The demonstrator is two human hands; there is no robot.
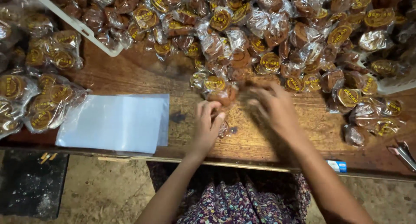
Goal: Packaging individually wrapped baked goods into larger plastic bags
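Gathering step, I judge: left hand (pixel 208 122) curled round a wrapped cake (pixel 222 129) just below the pile (pixel 260 37), right hand (pixel 273 107) blurred, fingers spread w/ nothing held, nearing pile's edge; next needs a clean pinch.

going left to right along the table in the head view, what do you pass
Bagged packs of wrapped sweets → flat stack of clear plastic bags → left hand on a wrapped sweet → right hand → loose wrapped sweets → metal tool at the edge.
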